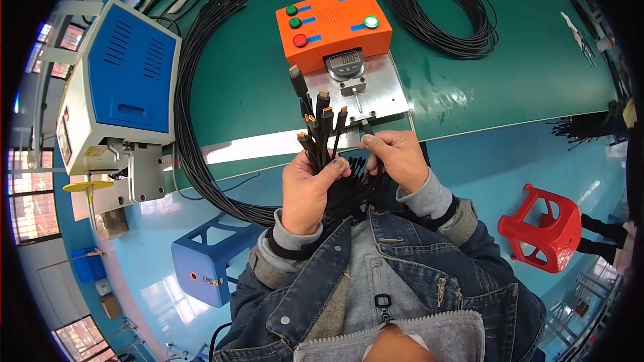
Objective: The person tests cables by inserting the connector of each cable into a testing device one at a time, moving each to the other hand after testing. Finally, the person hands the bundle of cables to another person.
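Observation:
My left hand point(305, 191) is closed round a bunch of black cables point(326, 124), whose plugs with orange-coloured tips point up and away from me. Between thumb and fingers of my right hand point(401, 159) is a single black cable plug point(367, 130), its tip at the small metal fixture near the table edge. Just beyond stands a digital dial gauge point(345, 62) on a metal plate point(389, 87), its thin probe pointing toward that plug. An orange control box point(329, 19) with green and red buttons and one lit button sits behind the gauge.
A long black cable bundle point(184, 114) curves across the green table point(235, 87) on the left, down toward my lap. A coiled cable bundle point(443, 10) lies far right. A blue-and-white machine point(127, 74) stands left; a blue stool point(208, 261) and red stool point(543, 228) are below.

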Tool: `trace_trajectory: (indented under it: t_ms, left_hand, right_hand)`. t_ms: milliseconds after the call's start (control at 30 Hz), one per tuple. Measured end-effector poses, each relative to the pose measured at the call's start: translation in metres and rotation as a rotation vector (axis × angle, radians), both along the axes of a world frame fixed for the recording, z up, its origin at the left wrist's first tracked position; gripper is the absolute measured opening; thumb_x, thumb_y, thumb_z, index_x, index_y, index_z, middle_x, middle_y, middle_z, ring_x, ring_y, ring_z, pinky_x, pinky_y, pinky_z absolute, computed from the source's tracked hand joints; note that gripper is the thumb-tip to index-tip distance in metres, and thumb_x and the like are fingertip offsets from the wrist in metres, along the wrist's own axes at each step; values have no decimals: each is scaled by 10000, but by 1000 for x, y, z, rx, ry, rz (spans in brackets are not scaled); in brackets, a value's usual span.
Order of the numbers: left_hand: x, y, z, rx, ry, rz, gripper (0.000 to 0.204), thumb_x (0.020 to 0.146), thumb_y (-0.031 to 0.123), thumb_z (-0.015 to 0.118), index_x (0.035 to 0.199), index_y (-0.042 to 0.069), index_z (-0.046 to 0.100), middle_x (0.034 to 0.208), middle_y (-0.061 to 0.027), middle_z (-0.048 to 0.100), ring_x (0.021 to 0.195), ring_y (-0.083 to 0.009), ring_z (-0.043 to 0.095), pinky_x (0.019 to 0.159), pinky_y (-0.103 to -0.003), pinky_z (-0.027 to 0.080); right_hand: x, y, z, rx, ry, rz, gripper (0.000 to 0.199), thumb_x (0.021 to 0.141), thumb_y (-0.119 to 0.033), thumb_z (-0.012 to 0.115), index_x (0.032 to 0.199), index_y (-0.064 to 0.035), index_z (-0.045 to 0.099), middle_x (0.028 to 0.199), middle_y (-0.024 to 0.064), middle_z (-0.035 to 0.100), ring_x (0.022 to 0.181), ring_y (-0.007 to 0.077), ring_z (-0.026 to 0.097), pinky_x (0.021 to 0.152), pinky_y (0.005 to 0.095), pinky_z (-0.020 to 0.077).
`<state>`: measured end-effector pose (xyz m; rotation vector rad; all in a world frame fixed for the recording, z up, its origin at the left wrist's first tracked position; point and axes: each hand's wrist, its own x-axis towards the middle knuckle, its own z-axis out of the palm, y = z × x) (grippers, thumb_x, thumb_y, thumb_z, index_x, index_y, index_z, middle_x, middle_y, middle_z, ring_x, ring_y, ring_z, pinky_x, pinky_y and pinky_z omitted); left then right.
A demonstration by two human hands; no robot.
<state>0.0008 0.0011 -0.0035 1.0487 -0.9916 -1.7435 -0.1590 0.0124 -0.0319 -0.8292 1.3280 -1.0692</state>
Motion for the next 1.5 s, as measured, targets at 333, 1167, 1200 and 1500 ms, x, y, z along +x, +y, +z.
trace_trajectory:
  t_ms: [333, 1167, 1200, 1500]
  left_hand:
    - [1, 0, 1, 14, 13, -23, 79, 738, -9, 569, 800, -30, 524, 712, -62, 565, 650, -123, 532, 636, -232, 430]
    - [4, -1, -7, 37, -88, -53, 120, 725, -7, 569, 837, -16, 528, 742, -68, 561, 659, -131, 524, 631, -238, 418]
    - [4, -1, -7, 41, -90, -50, 121, 723, -6, 572, 836, -15, 528, 739, -65, 560, 654, -129, 520, 626, -237, 416]
    - [2, -2, -14, 44, -62, -33, 140, 706, -13, 594, 834, -10, 537, 729, -17, 547, 644, -82, 489, 598, -205, 399]
  right_hand:
    - [6, -5, 3, -34, -11, -39, 253, 807, -187, 521, 718, 41, 584, 503, 69, 537, 415, 102, 492, 395, 199, 370]
    - [7, -7, 3, -38, -97, -25, 257, 823, -174, 506, 660, 21, 538, 510, 71, 536, 416, 101, 480, 393, 217, 373]
    - [7, -7, 3, -32, -102, -21, 250, 824, -171, 504, 658, 16, 530, 512, 69, 536, 417, 101, 482, 392, 217, 373]
    - [6, 0, -2, -74, -219, -17, 209, 821, -148, 506, 682, 7, 516, 536, 39, 518, 418, 84, 453, 397, 204, 361]
